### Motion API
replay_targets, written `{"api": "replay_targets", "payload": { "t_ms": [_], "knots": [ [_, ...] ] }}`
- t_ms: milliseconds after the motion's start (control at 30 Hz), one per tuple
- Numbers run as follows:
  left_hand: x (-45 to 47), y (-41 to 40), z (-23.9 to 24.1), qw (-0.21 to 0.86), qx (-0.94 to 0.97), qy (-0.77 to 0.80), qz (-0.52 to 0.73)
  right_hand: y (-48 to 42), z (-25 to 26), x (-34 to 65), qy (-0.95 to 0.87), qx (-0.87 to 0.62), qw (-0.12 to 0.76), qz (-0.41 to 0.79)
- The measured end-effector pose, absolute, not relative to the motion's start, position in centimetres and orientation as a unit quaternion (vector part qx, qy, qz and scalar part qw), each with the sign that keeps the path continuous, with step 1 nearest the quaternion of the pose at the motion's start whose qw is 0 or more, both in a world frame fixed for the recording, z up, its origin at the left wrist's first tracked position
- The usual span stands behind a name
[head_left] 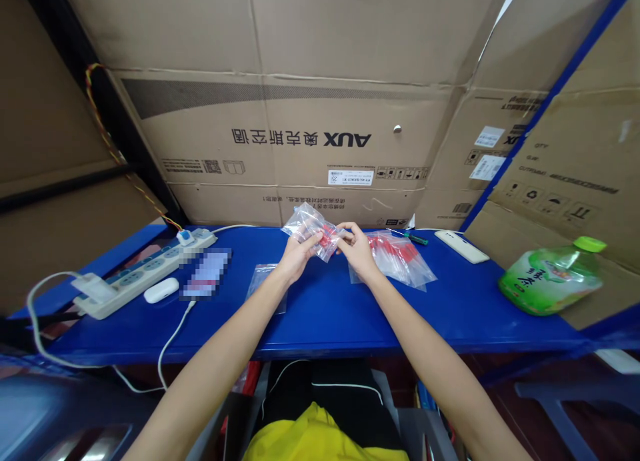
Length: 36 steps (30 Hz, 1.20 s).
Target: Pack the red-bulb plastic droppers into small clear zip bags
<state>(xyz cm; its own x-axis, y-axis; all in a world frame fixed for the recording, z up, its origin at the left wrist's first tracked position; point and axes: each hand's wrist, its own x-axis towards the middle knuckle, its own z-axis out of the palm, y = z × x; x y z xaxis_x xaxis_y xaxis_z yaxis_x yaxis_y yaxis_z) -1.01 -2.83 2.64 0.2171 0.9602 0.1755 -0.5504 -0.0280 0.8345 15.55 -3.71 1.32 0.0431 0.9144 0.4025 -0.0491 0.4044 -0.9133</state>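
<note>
A clear plastic bag [306, 216] with small red pieces inside is held up over the blue table. My left hand [299, 254] grips its left side, thumb pressed on the front. At the bag's lower right edge, the fingers of my right hand [356, 248] are pinched together on the plastic. Just right of that hand lies a spread pile of clear bags [400, 261] with red in them. Another clear bag [260, 278] rests flat on the table, partly covered by my left forearm.
On the left are a white power strip [150, 271], a white earbud case [161, 290] and a phone [207, 273] on a cable. A green screwdriver [415, 238], a white device [461, 246] and a green-capped bottle [550, 278] lie right. Cardboard [300, 34] walls the back.
</note>
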Motion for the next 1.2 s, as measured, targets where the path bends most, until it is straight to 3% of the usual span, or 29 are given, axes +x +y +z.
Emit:
{"api": "replay_targets", "payload": {
  "t_ms": [900, 1067, 1200],
  "knots": [
    [-0.7, -2.4, 1.9, 0.636, 0.402, 0.259, 0.606, -3.1, 0.6, 15.7, -0.567, -0.376, 0.592, 0.431],
    [-1.4, -1.5, 1.7, 0.604, 0.346, 0.291, 0.656, -3.0, 0.0, 16.5, -0.673, -0.450, 0.526, 0.261],
    [-2.3, -0.3, 1.0, 0.612, 0.281, 0.317, 0.667, -3.1, -1.2, 16.7, -0.771, -0.522, 0.359, 0.066]
  ]
}}
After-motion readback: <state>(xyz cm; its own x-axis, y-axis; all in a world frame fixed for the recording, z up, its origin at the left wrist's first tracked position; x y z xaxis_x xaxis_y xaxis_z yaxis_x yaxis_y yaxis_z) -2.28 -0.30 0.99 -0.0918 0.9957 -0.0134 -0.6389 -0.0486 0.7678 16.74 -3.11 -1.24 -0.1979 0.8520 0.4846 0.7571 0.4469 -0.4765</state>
